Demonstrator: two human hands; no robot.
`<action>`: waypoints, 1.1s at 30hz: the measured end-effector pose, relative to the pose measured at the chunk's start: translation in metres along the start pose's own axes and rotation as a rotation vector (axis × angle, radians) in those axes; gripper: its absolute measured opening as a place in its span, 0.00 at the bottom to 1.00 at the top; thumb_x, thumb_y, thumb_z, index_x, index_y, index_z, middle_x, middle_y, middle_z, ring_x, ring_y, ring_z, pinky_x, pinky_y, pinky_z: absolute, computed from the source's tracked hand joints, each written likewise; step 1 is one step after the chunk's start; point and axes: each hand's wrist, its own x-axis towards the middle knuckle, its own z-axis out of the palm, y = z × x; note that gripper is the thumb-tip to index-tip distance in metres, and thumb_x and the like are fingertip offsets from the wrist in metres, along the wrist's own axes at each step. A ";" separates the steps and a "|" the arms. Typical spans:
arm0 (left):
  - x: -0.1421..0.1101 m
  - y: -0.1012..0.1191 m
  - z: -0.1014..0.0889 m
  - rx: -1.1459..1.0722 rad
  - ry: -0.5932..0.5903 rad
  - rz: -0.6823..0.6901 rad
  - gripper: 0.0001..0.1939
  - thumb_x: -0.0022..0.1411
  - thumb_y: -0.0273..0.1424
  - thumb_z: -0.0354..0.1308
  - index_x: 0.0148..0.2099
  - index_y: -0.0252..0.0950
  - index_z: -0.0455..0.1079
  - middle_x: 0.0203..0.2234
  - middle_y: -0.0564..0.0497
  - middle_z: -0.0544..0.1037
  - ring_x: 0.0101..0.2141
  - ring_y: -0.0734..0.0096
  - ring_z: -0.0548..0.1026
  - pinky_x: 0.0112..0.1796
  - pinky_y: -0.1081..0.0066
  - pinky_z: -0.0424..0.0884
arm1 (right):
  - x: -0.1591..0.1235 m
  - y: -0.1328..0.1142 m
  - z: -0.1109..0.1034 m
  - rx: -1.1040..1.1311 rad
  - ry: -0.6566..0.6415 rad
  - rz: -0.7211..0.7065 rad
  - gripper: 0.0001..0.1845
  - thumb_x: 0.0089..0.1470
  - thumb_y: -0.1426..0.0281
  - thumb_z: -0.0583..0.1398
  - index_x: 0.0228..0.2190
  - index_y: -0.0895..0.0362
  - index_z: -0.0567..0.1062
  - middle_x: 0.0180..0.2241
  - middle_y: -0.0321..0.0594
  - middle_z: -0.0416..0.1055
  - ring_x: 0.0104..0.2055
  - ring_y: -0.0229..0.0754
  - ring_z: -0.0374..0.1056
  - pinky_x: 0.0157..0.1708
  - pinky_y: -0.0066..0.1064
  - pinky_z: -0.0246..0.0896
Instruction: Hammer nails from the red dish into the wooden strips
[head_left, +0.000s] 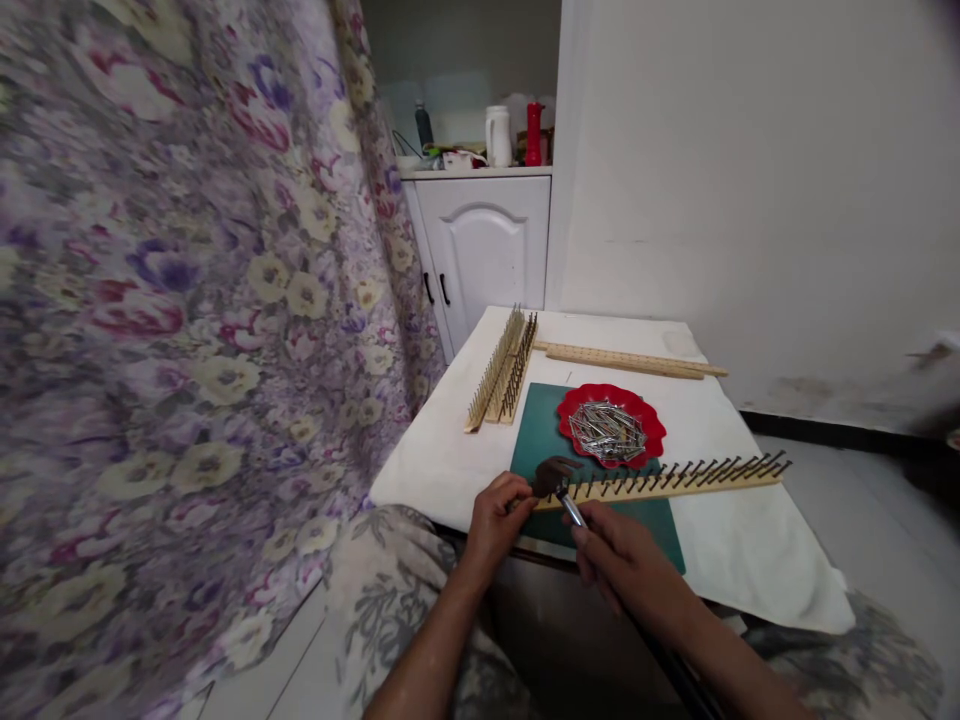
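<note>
My left hand (501, 510) pinches the near left end of a wooden strip (667, 482) studded with a row of dark nails, lying across a green cutting mat (536, 440). My right hand (622, 560) is closed round the metal handle of a hammer (556, 477), whose dark head rests at the strip's left end beside my left fingers. Just behind the strip a red scalloped dish (611, 425) holds a heap of loose silver nails.
Two more nailed strips (504, 370) lie side by side at the table's back left, and bare wooden strips (626, 360) lie along the back. A white cloth (739, 540) covers the table. A flowered curtain (172, 300) hangs at left; a white cabinet (484, 240) stands behind.
</note>
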 end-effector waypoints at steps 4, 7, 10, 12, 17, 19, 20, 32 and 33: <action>0.000 -0.001 0.000 -0.004 -0.013 0.001 0.05 0.56 0.27 0.56 0.29 0.36 0.71 0.29 0.51 0.73 0.33 0.70 0.71 0.35 0.73 0.66 | 0.005 -0.001 0.002 -0.080 -0.002 0.000 0.07 0.60 0.65 0.49 0.32 0.54 0.63 0.17 0.25 0.64 0.10 0.30 0.54 0.11 0.20 0.47; 0.000 -0.001 0.000 0.006 -0.020 0.008 0.05 0.57 0.26 0.56 0.29 0.36 0.71 0.29 0.51 0.72 0.33 0.70 0.71 0.35 0.73 0.66 | 0.007 -0.001 0.001 -0.153 -0.023 0.000 0.08 0.59 0.66 0.49 0.28 0.54 0.61 0.17 0.25 0.64 0.10 0.30 0.55 0.11 0.20 0.48; 0.001 -0.001 0.000 0.015 -0.012 0.015 0.06 0.56 0.26 0.56 0.28 0.36 0.70 0.29 0.51 0.72 0.34 0.69 0.70 0.35 0.73 0.65 | 0.007 -0.002 0.000 -0.168 -0.034 -0.018 0.08 0.60 0.67 0.48 0.28 0.53 0.61 0.17 0.26 0.65 0.10 0.30 0.56 0.12 0.20 0.48; 0.001 -0.001 0.000 0.015 -0.009 0.015 0.06 0.56 0.26 0.56 0.27 0.36 0.69 0.28 0.51 0.72 0.33 0.70 0.70 0.35 0.73 0.65 | 0.007 -0.002 0.000 -0.182 -0.026 -0.024 0.08 0.60 0.68 0.48 0.28 0.53 0.61 0.17 0.26 0.65 0.10 0.30 0.56 0.12 0.21 0.48; 0.002 0.002 -0.003 0.005 -0.021 0.009 0.06 0.56 0.27 0.55 0.28 0.36 0.71 0.28 0.51 0.72 0.33 0.69 0.70 0.34 0.73 0.65 | 0.008 -0.002 0.001 -0.238 0.006 -0.056 0.08 0.58 0.71 0.49 0.27 0.53 0.62 0.16 0.27 0.65 0.17 0.36 0.63 0.20 0.25 0.55; 0.003 0.003 -0.005 0.012 -0.035 0.009 0.07 0.57 0.27 0.55 0.28 0.36 0.71 0.28 0.51 0.71 0.33 0.69 0.70 0.34 0.74 0.65 | 0.009 -0.002 0.002 -0.258 0.024 -0.082 0.07 0.57 0.72 0.50 0.27 0.53 0.62 0.17 0.28 0.65 0.22 0.39 0.66 0.25 0.26 0.56; 0.004 0.003 -0.005 0.017 -0.040 0.009 0.07 0.57 0.28 0.55 0.28 0.36 0.71 0.28 0.51 0.71 0.33 0.69 0.70 0.34 0.74 0.65 | 0.010 -0.002 0.002 -0.266 0.029 -0.087 0.07 0.56 0.73 0.51 0.26 0.53 0.62 0.17 0.28 0.65 0.23 0.40 0.66 0.26 0.27 0.56; 0.005 -0.001 -0.007 0.048 -0.038 0.023 0.06 0.58 0.32 0.57 0.33 0.37 0.74 0.32 0.48 0.74 0.36 0.67 0.72 0.38 0.71 0.68 | -0.041 0.017 -0.020 0.064 -0.034 0.122 0.10 0.59 0.63 0.51 0.29 0.54 0.64 0.18 0.26 0.63 0.11 0.30 0.52 0.11 0.22 0.42; 0.004 -0.001 -0.008 0.058 -0.039 0.025 0.06 0.58 0.31 0.57 0.34 0.37 0.74 0.33 0.48 0.74 0.37 0.67 0.72 0.39 0.71 0.68 | -0.047 0.024 -0.022 0.117 -0.047 0.163 0.11 0.59 0.61 0.50 0.30 0.54 0.63 0.17 0.26 0.63 0.10 0.29 0.50 0.10 0.21 0.39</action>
